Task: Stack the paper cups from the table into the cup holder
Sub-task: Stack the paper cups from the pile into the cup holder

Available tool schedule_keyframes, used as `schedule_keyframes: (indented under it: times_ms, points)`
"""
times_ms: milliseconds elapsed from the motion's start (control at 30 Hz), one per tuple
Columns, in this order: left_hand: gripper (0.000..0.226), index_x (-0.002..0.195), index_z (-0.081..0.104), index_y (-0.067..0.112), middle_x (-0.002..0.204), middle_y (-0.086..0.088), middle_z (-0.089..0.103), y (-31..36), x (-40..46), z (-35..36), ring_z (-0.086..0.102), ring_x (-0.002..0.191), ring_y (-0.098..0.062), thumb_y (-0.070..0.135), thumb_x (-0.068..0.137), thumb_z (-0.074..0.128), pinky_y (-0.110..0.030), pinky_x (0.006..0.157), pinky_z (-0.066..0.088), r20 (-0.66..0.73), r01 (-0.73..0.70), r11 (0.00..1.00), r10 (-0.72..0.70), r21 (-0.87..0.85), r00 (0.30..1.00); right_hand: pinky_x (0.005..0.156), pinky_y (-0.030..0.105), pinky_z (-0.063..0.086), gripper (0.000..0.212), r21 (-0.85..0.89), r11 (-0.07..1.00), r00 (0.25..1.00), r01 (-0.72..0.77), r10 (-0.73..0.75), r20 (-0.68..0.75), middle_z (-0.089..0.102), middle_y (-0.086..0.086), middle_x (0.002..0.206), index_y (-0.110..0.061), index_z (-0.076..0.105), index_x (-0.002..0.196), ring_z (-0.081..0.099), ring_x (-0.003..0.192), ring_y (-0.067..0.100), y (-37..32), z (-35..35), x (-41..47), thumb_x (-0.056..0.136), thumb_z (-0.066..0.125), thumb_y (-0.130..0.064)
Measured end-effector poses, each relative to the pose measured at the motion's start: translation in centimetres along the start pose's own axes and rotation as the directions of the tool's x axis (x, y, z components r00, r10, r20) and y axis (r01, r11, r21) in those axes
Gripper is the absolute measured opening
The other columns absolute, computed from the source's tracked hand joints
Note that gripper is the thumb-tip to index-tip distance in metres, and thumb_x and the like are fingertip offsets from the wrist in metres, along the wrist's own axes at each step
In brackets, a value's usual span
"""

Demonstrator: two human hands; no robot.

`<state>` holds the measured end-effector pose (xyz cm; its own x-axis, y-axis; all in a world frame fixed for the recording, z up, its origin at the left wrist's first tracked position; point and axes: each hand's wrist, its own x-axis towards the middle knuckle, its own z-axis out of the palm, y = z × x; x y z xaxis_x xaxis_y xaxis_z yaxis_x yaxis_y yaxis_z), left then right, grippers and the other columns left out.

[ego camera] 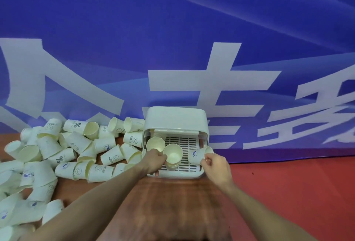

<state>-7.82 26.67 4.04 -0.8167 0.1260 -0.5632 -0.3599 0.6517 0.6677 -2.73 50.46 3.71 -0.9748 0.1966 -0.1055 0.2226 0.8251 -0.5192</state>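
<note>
A white cup holder (175,118) with a raised lid and a slotted tray stands on the wooden table against the blue banner. My left hand (154,161) grips a short stack of paper cups (172,155) over the tray's left side, mouths facing me. Another cup (155,143) stands just behind it inside the holder. My right hand (216,165) pinches a single cup with a blue logo (197,156), tilted on its side at the holder's right front edge.
A large heap of loose paper cups (76,152) covers the table's left half, several printed with "HELLO" or "%". The brown tabletop (172,202) lies between my arms. Red floor (297,192) shows to the right, and the blue banner (172,39) closes off the back.
</note>
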Motion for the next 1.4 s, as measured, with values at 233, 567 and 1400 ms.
schedule_keyframes:
  times_ms: [233,567,1400]
  points:
    - [0.031,0.079,0.063,0.005,0.055,-0.006,0.049,-0.8,2.6,1.3,0.049,0.030,-0.019,0.024,0.098,0.046,-0.021,0.033,0.029,0.030,0.054,0.997,-0.056,0.050,0.998,0.057,0.037,0.040,0.035,-0.061,0.998,1.000,0.016,-0.015,0.021,0.045,0.001,0.059,-0.012,0.040,0.060,0.047,0.063,0.025,0.4,1.3,1.3,0.087,0.056,-0.028]
    - [0.043,0.089,0.071,-0.005,0.049,-0.005,0.051,-1.3,2.4,0.7,0.050,0.032,-0.018,0.033,0.096,0.050,-0.024,0.038,0.038,0.033,0.081,0.994,-0.084,0.078,0.996,0.056,0.035,0.038,0.032,-0.174,0.977,0.992,0.124,-0.121,0.026,0.047,-0.001,0.067,-0.016,0.047,0.065,0.050,0.063,0.023,-0.1,1.6,0.7,0.092,0.051,-0.032]
    - [0.029,0.092,0.063,0.003,0.051,-0.008,0.057,-6.9,-1.5,-5.5,0.054,0.042,-0.020,0.027,0.099,0.048,-0.015,0.032,0.032,0.017,0.175,0.979,-0.178,0.099,0.984,0.042,0.017,0.005,0.030,-0.563,0.630,0.845,0.535,-0.396,0.360,0.051,-0.003,0.051,-0.022,0.060,0.047,0.049,0.032,0.018,-6.6,4.9,1.2,0.040,0.089,-0.020]
